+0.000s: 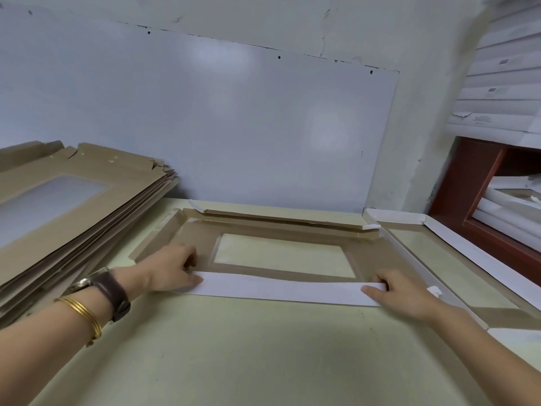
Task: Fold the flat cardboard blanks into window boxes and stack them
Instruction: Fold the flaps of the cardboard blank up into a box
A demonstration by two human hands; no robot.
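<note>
Now the blank (pixel 278 228) lies flat on the table (pixel 234 361) right in front of you, brown face up, with its window (pixel 284 254) in the middle. Its near flap (pixel 281 288) is turned over onto the panel, so the white underside shows as a long strip.

You hold that flap at both ends. Your left hand (pixel 172 271) has the thumb laid on the white and the fingers curled at the flap's far edge, knuckles on the brown. Your right hand (pixel 401 294) does the same at the other end, thumb along the strip and fingers bent over its edge. Whether any fingertips reach under the flap cannot be told.

This looks like an early step, creasing the first long side. The far flap (pixel 278 216) and the left end flap seem only slightly raised, not yet standing as walls.

Next you will likely need to press the crease firm along its whole length, then let the flap stand and work the other sides.

The stack (pixel 87 171) of unfolded blanks leans at your left, near the blank. A finished box (pixel 468 256) sits at your right, just beside it.
</note>
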